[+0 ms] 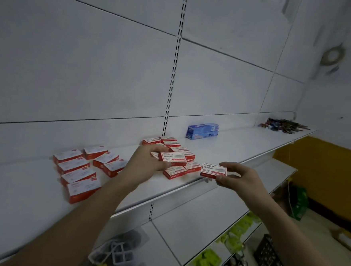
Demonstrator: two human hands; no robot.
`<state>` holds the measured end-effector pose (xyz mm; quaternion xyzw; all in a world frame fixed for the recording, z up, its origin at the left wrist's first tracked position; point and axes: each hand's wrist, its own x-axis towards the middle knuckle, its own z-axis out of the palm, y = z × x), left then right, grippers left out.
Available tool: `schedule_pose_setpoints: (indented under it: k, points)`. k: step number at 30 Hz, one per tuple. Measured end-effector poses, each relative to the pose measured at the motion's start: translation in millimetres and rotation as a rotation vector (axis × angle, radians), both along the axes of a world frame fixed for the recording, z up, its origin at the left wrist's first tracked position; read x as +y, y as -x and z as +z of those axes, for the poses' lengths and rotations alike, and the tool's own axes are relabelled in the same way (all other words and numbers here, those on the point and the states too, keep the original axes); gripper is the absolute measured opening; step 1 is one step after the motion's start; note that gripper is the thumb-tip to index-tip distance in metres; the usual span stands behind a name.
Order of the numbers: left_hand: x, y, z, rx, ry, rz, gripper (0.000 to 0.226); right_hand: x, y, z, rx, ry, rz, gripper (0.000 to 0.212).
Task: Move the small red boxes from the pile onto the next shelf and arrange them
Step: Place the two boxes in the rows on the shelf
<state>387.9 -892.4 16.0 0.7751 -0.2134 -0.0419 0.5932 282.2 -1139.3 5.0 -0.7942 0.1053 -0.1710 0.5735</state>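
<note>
head view: left hand and right hand each pinch a red box off the pile, bound for the rows at 9 o'clock.

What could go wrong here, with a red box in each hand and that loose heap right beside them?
The left hand lifts a box straight off the loose pile, so neighbouring boxes might slide or topple. The right hand pinches its box only by one end, out over the shelf edge; a slip could drop it to the lower shelves. The arranged boxes stand near the left forearm's path.
</note>
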Motion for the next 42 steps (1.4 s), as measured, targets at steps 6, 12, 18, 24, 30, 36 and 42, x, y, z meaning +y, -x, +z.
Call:
schedule_pose_setpoints:
  k: [6,12,18,24,30,36,42]
  points:
    - [-12,-22,-6,-0.001,-0.102,0.169,0.046,-34,-76,-3,0.024,0.073,0.083,0.036]
    - [-38,-20,-8,0.028,-0.204,0.337,0.049,-58,-137,-9,0.073,0.127,0.273,0.034]
    - [-73,-9,-12,0.073,-0.337,0.496,0.048,-79,-161,-13,0.046,0.244,0.485,0.031]
    - [-100,3,-22,0.074,-0.453,0.669,0.046,-87,-165,-22,0.037,0.279,0.650,0.034]
    - [-112,10,-26,0.098,-0.492,0.747,0.045,-86,-165,-35,-0.102,0.442,0.625,0.039]
    - [-115,21,-26,-0.013,-0.552,0.806,0.047,-87,-169,-36,-0.111,0.437,0.660,0.039]
    - [-99,37,-21,-0.103,-0.545,0.869,0.038,-83,-170,-15,-0.242,0.286,0.597,0.013]
